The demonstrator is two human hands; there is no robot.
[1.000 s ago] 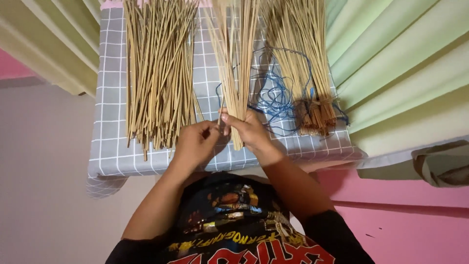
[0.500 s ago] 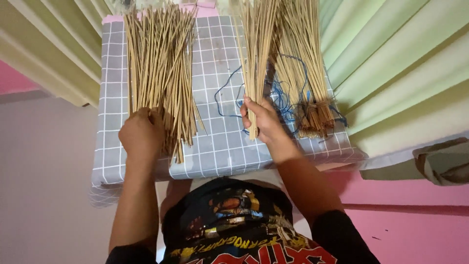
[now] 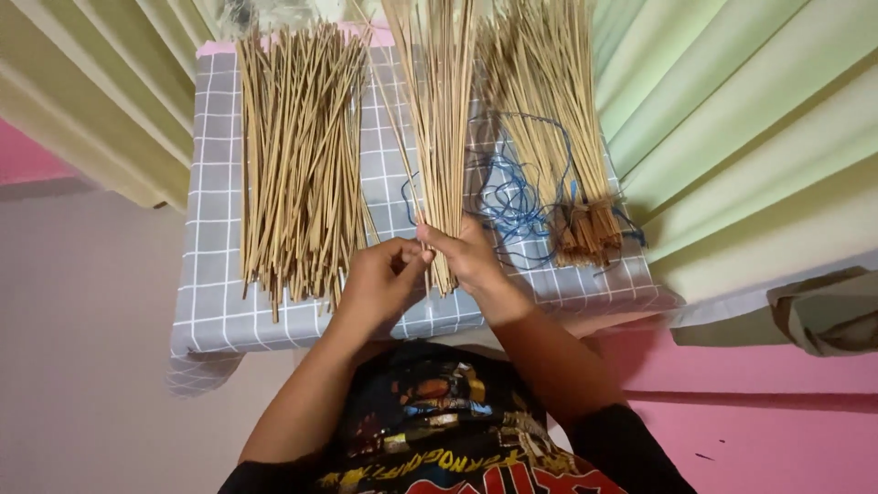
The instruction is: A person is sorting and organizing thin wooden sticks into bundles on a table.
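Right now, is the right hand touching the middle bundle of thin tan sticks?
Touching: the head view shows the right hand gripping the middle bundle of thin tan sticks.

my right hand (image 3: 471,261) grips dry, matt straw-coloured sticks (image 3: 439,119); under them a smooth grey checked cloth (image 3: 210,293) and thin blue string (image 3: 512,197).

Three piles of sticks lie on the cloth (image 3: 210,302): loose pile (image 3: 297,155) left, held bunch (image 3: 442,119) middle, tied bundle (image 3: 553,137) right.
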